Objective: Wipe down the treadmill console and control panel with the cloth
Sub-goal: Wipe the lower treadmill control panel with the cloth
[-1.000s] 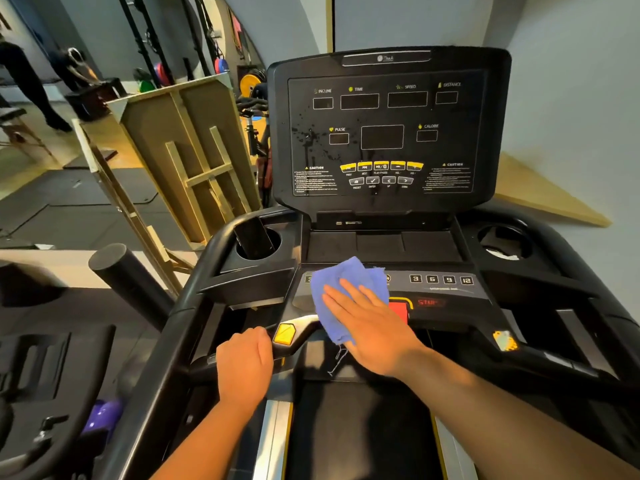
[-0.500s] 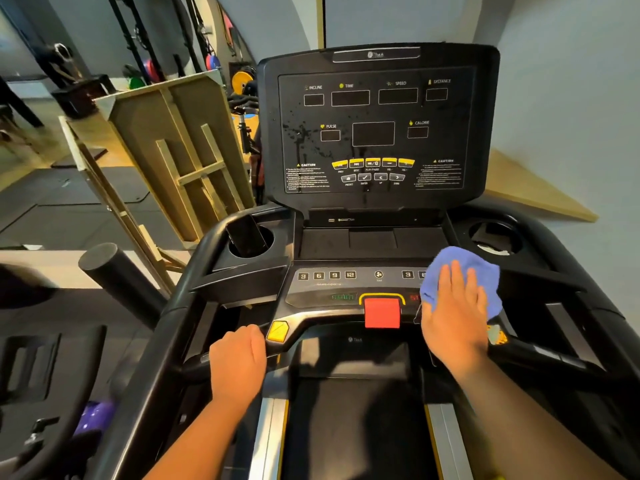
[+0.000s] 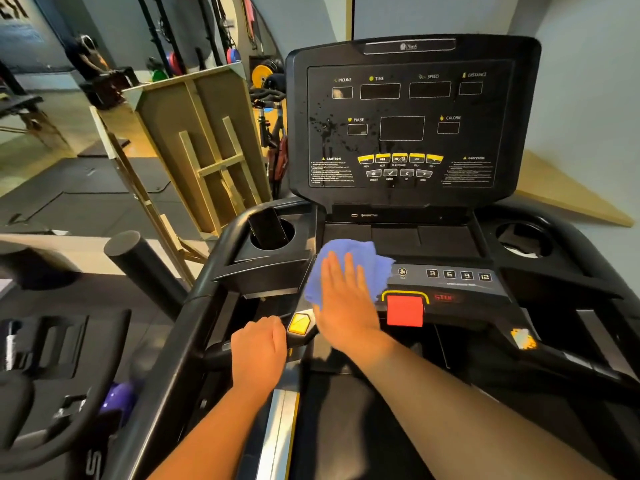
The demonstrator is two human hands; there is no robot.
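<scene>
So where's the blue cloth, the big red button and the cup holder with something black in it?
blue cloth [image 3: 367,258]: head view, on its upper right folds, beyond the fingers.
red button [image 3: 404,310]: head view, middle of its red face.
left cup holder [image 3: 291,233]: head view, right side of its rim.

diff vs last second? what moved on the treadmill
The right hand, flat on the blue cloth, swept it from the left of the lower control panel to the right end, then back left of the red stop button. The left hand kept gripping the handlebar. Droplets on the upper console remain.
</scene>
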